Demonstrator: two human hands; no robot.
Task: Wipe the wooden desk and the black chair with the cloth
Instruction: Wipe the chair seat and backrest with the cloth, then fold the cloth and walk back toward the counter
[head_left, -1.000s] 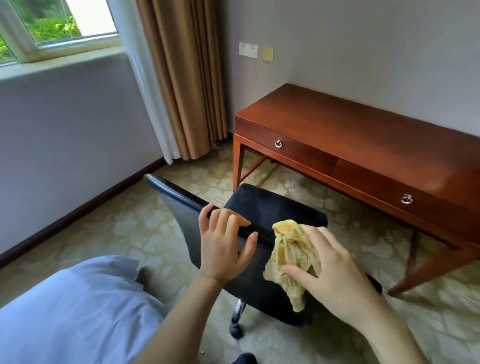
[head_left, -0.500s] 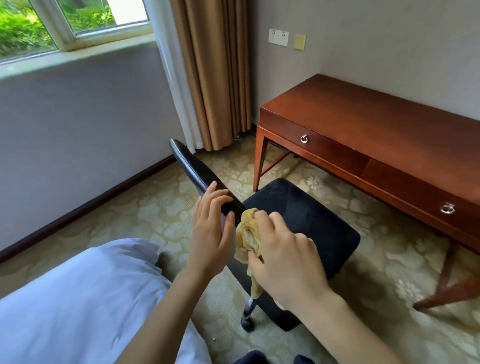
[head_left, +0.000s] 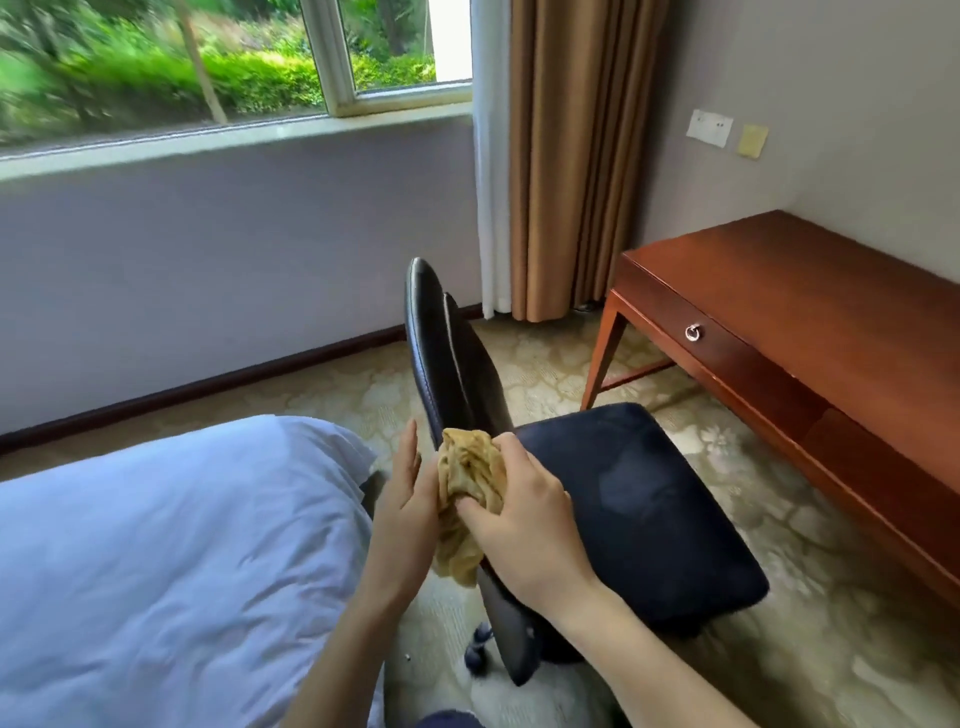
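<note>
Chair wiping is judged underway: the crumpled tan cloth (head_left: 470, 483) is grasped by the right grip (head_left: 524, 530) against the black padded chair (head_left: 436, 343) at 6 o'clock, the left grip (head_left: 405, 514) released alongside; the reddish wooden desk (head_left: 810, 322), at 3 o'clock, is unattended.

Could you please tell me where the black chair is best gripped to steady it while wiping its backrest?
Probably the top edge of the backrest, reached from behind, on the bed side. The backrest stands upright and thin, bare above the cloth gripped by the right hand, so fingers can hook over its rim; the broad padded seat offers no such hold.
</note>
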